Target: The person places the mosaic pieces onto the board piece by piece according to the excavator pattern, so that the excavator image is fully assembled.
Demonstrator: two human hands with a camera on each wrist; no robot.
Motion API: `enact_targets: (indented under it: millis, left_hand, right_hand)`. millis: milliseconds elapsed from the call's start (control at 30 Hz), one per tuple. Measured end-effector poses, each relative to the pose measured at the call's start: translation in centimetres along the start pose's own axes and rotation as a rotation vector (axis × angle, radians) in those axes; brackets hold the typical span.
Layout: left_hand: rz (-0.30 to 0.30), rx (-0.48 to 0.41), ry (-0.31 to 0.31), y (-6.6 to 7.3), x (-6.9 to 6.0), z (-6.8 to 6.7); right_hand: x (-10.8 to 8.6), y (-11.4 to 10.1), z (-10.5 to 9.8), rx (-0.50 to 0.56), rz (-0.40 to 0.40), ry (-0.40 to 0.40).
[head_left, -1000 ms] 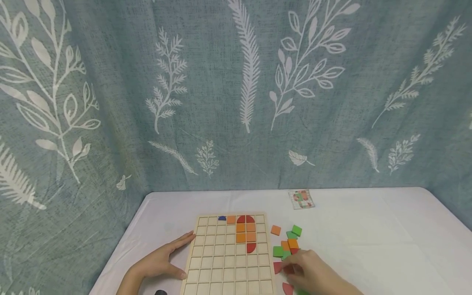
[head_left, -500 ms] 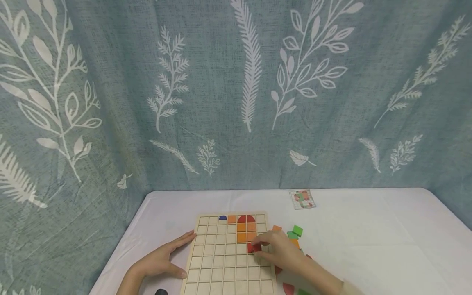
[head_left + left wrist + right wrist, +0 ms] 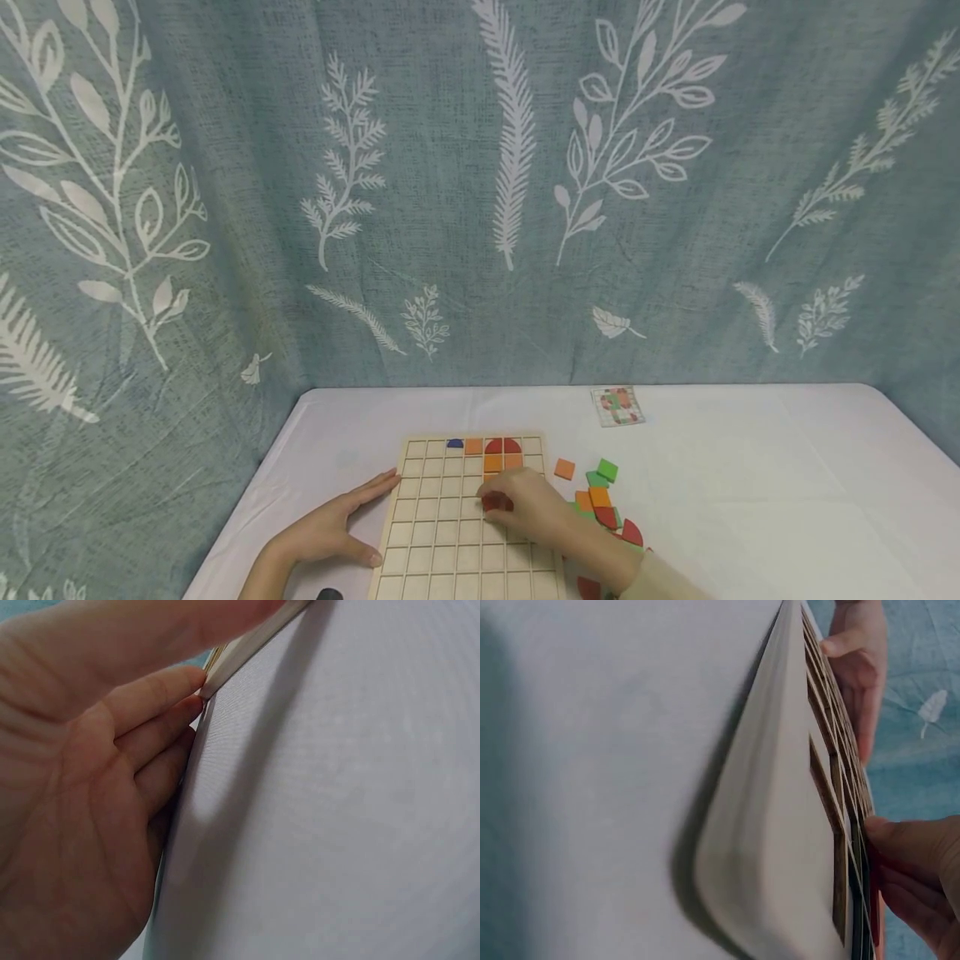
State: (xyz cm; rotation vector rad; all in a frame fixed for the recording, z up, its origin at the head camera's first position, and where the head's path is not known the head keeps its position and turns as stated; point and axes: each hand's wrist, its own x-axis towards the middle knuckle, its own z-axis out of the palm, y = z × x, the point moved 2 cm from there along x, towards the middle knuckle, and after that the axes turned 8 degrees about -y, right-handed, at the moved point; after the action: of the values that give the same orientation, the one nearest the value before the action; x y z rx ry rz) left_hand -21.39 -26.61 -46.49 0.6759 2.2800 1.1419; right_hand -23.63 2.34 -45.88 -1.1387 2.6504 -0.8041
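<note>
My right hand (image 3: 528,504) is over the wooden grid board (image 3: 435,533), pinching a red quarter-circle tile (image 3: 495,502) at a cell below the orange squares. Its fingers partly cover that tile and the cells around it. My left hand (image 3: 330,529) lies along the board's left edge, thumb and fingertips touching it; in the left wrist view the palm (image 3: 90,795) faces the rim. At the top of the board sit two red quarter-circles (image 3: 502,446), orange squares (image 3: 492,463) and a dark blue half-round tile (image 3: 455,443).
Right of the board lie loose tiles: an orange square (image 3: 565,469), a green square (image 3: 607,471), a red quarter-circle (image 3: 632,532) and others heaped together. A small printed pattern card (image 3: 617,406) lies farther back. A black object (image 3: 329,594) shows at the bottom edge.
My right hand has brought a red tile from the loose pile leftward onto the board, beside a red quarter-circle placed there before. My left hand has stayed at the board's edge.
</note>
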Motion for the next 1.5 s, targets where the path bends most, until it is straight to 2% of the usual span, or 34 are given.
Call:
enact_targets:
  millis: [233, 633, 733, 800, 867, 967, 1067, 1167, 1333, 1500]
  left_hand:
    - [-0.010, 0.009, -0.005, -0.1, 0.0, -0.1]
    - [0.018, -0.008, -0.001, -0.1, 0.0, 0.0]
    - [0.027, -0.013, 0.000, -0.1, 0.0, 0.0]
    - [0.007, -0.003, 0.003, -0.1, 0.1, 0.0]
    - [0.023, -0.009, 0.001, -0.1, 0.1, 0.0]
    - [0.001, -0.007, 0.003, -0.2, 0.1, 0.0]
    - [0.010, -0.020, -0.002, -0.1, 0.0, 0.0]
    - [0.005, -0.018, -0.001, 0.0, -0.1, -0.1]
    - [0.005, -0.032, -0.008, 0.1, 0.1, 0.0]
    - [-0.024, -0.066, -0.010, 0.0, 0.2, 0.0]
  right_hand:
    - [-0.1, 0.0, 0.0, -0.043, -0.049, 0.023]
    - [-0.6, 0.1, -0.1, -0.036, -0.057, 0.056]
    - [-0.7, 0.3, 0.0, -0.067, -0.072, 0.070]
    - [-0.8, 0.3, 0.0, -0.102, -0.080, 0.071]
    - [-0.8, 0.4, 0.0, -0.133, -0.079, 0.064]
    - [-0.9, 0.6, 0.0, -0.151, -0.071, 0.059]
    - [-1.4, 0.9, -0.2, -0.114, -0.066, 0.087]
    - [-2.1, 1.6, -0.8, -0.064, -0.073, 0.156]
    - [-4.1, 3.5, -2.1, 0.014, -0.006, 0.257]
    - [-6.2, 5.5, -3.6, 0.089, 0.151, 0.349]
